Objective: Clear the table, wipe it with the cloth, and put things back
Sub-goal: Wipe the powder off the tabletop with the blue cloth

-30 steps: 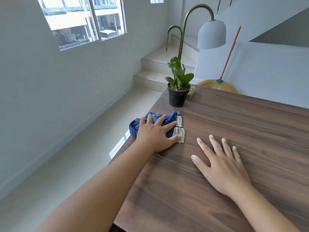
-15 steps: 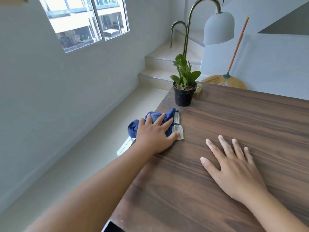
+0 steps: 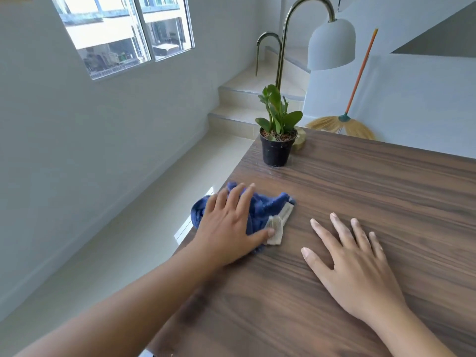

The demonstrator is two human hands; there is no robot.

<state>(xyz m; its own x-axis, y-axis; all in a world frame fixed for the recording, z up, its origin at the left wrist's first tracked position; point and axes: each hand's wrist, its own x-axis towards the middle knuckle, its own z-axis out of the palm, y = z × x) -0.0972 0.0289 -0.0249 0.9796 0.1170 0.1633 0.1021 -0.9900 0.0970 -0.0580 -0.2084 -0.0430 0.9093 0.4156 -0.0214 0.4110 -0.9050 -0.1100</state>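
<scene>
Since a second ago the left hand [image 3: 229, 228] has dragged the crumpled dark-blue cloth with its pale woven label [image 3: 262, 210] a short way along the near left edge of the table, and its fingers [image 3: 240, 199] now fan wider over the fabric, thumb pinning the label end; the view has also swung a little, so the plant sits lower and nearer. The fingers lie spread and flat, pressing down on the cloth rather than curled around it, and part of the cloth hangs just past the table's edge. The right hand [image 3: 353, 264] rests palm-down and bare on the wood just beside the cloth, fingers apart, holding nothing; it seems only to brace the body. From this I judge the wiping step is under way and far from finished, since only the left margin is being covered. The brown wood-grain table [image 3: 373, 191] shows a faint sheen near the plant, possibly dampness, though I cannot be sure. At the far corner stands a small black plastic pot with a green leafy plant [image 3: 277, 148], touching or almost touching the round brass base of a curved lamp with a pale dome shade [image 3: 331, 45]; both would need lifting for a full wipe. Beyond the table lie a pale tiled floor, beige steps, a window in the grey wall, and a straw broom with an orange handle [image 3: 358, 81] leaning against the white wall.
</scene>
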